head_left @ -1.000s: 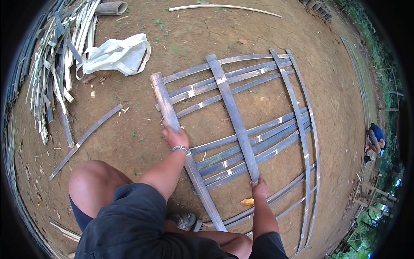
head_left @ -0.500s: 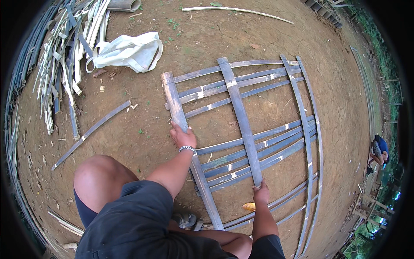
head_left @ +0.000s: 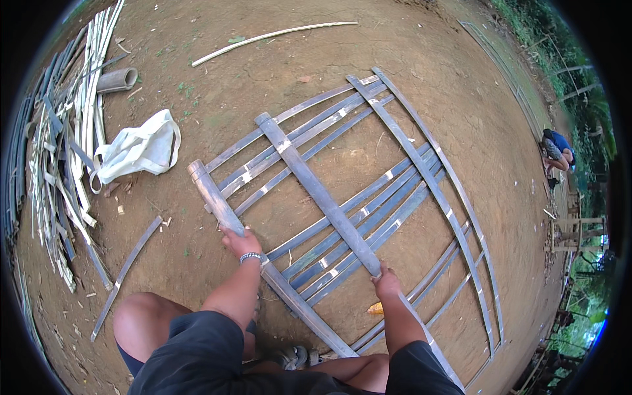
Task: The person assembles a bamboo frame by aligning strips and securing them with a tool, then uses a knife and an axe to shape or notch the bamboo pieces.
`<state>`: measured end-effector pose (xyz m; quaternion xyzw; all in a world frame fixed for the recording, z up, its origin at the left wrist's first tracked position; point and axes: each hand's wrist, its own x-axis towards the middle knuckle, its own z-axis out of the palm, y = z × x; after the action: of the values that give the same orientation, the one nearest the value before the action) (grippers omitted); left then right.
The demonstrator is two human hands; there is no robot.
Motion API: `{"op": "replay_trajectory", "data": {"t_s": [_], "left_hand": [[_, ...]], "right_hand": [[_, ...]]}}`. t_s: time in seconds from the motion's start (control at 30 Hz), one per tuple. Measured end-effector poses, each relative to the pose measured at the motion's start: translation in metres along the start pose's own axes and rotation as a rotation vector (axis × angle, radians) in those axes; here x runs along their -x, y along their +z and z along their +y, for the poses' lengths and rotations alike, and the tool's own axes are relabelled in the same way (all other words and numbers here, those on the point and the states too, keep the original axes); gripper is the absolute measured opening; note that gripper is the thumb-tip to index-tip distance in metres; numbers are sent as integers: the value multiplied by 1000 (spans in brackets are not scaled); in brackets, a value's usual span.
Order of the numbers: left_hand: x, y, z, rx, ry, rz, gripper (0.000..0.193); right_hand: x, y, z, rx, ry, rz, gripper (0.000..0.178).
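A lattice of split bamboo, with long slats crossed by several thinner strips, lies before me on the dirt. My left hand (head_left: 239, 241) is closed around the thick bamboo pole (head_left: 214, 201) along the lattice's near left side; a chain bracelet is on that wrist. My right hand (head_left: 387, 280) grips the flat middle bamboo slat (head_left: 316, 181), which runs on under my forearm. Two thinner slats (head_left: 421, 164) form the far right side. The cross strips (head_left: 355, 227) sit in groups, with pale patches at places along them. My fingers' undersides are hidden.
A white bag (head_left: 141, 148) lies to the left, beside a pile of bamboo strips (head_left: 62, 171) and a hollow bamboo piece (head_left: 118, 80). Loose strips (head_left: 125, 276) and a pale stick (head_left: 273, 38) rest on the ground. A person (head_left: 558, 150) crouches far right.
My view has turned, so the bag, pile and lattice appear further left and tilted. Both hands keep their grips on the bamboo; the lattice shows no clear shift on the ground.
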<state>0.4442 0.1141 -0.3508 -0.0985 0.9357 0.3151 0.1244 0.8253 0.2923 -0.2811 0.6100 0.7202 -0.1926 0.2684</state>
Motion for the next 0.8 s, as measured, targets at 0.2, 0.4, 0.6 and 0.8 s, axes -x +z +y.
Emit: {"op": "replay_trajectory", "data": {"t_s": [0.2, 0.4, 0.6, 0.8], "left_hand": [[-1, 3, -2, -42, 6, 26, 88], [4, 0, -2, -3, 30, 33, 88], [1, -1, -4, -21, 49, 25, 89], [-4, -7, -7, -41, 55, -16, 89]], "right_hand": [[2, 10, 3, -69, -3, 32, 77], [1, 14, 4, -51, 3, 48, 78], [2, 13, 1, -38, 28, 38, 76], [9, 9, -4, -52, 13, 40, 74]]}}
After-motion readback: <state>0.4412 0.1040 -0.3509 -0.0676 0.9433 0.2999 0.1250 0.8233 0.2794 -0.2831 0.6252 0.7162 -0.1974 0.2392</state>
